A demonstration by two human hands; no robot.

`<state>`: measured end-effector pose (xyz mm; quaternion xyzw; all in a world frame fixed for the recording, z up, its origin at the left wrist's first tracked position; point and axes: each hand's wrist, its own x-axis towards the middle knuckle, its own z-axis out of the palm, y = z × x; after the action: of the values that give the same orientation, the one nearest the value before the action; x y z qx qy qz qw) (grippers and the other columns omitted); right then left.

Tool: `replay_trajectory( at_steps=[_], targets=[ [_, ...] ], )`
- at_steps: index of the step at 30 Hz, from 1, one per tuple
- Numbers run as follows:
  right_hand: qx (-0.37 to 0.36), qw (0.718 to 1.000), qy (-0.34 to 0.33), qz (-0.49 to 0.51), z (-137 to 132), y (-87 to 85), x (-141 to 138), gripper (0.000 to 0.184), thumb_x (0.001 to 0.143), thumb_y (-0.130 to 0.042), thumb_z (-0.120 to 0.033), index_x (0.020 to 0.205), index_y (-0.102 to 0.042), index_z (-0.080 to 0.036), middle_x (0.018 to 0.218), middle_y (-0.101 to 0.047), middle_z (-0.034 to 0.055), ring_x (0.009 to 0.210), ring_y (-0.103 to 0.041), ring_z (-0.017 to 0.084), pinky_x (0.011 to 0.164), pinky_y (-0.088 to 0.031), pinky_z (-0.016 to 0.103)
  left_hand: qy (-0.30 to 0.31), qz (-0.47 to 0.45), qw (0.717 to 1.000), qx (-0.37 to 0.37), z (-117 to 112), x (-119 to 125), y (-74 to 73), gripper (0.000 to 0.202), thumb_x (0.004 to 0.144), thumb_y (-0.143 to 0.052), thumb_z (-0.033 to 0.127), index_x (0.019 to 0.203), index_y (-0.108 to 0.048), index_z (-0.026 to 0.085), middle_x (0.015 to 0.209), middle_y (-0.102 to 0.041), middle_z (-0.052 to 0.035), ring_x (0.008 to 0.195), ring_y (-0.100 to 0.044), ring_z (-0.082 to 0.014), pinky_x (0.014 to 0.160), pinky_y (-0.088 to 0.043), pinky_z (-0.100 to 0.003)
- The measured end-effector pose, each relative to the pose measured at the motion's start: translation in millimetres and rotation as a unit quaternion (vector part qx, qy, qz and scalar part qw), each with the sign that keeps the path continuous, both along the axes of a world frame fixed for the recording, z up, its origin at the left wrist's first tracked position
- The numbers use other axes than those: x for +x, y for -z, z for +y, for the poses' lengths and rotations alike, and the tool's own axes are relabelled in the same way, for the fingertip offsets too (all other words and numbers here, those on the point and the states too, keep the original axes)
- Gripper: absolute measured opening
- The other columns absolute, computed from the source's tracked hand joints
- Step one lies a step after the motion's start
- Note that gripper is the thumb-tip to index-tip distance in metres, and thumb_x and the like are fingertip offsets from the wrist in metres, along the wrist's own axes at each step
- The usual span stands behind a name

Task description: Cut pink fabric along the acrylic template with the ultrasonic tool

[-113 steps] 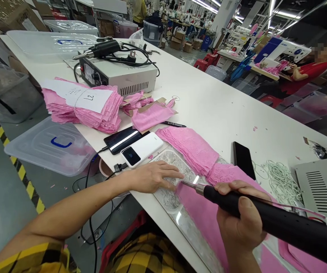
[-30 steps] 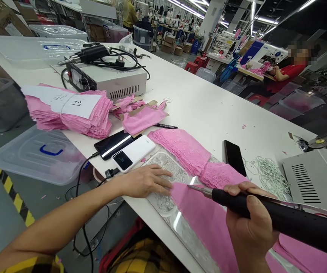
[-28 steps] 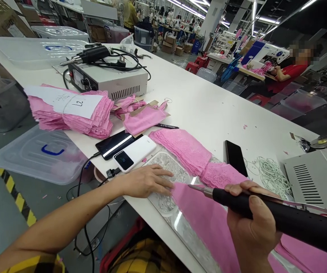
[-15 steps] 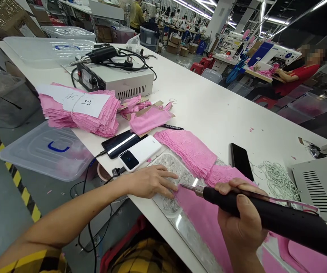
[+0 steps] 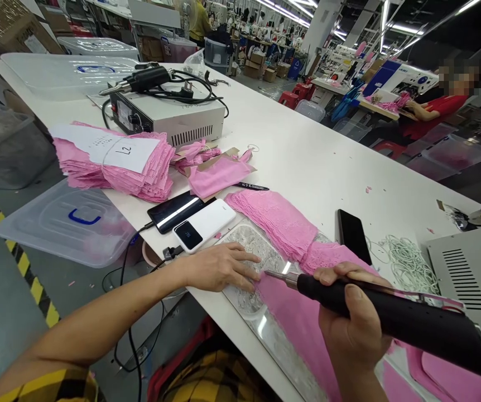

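My right hand (image 5: 351, 329) is closed round a black hand-held cutting tool (image 5: 395, 322), whose metal tip (image 5: 276, 275) touches the left edge of a pink fabric piece (image 5: 303, 318). That piece lies on a scratched glass plate (image 5: 251, 245) at the table's near edge. My left hand (image 5: 219, 267) lies flat with fingers stretched out, pressing the fabric's edge and the plate just left of the tip. A stack of pink lace pieces (image 5: 278, 220) sits beyond the plate.
A white power bank (image 5: 205, 224) and a phone (image 5: 176, 209) lie left of the plate, another phone (image 5: 352, 235) to its right. A bundled pink stack with a paper label (image 5: 115, 162), a control box (image 5: 169, 114), white elastic bands (image 5: 403, 259), another box (image 5: 470, 273). A person in red sits far right.
The tool's tip has shifted slightly left along the fabric edge toward my left fingers. My left hand has stayed pressed on the plate.
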<state>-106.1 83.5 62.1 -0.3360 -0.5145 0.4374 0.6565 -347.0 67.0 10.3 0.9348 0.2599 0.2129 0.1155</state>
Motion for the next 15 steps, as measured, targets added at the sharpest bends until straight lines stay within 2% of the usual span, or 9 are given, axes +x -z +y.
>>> replay_trajectory(
  at_steps=[15],
  targets=[
    [0.008,0.999,-0.036,0.006,-4.7,0.7,-3.7,0.01,0.078,-0.066,-0.024,0.081,-0.058,-0.021,0.083,-0.058,-0.0026,0.065,-0.06,0.011,0.067,-0.055,0.034,0.011,-0.026,1.0,0.005,0.5,0.1,-1.6,0.042,0.088,-0.043,0.0,0.107,-0.07,0.025,0.122,-0.07,0.002,0.131,-0.052,-0.0238,0.1,-0.038,-0.037]
  ],
)
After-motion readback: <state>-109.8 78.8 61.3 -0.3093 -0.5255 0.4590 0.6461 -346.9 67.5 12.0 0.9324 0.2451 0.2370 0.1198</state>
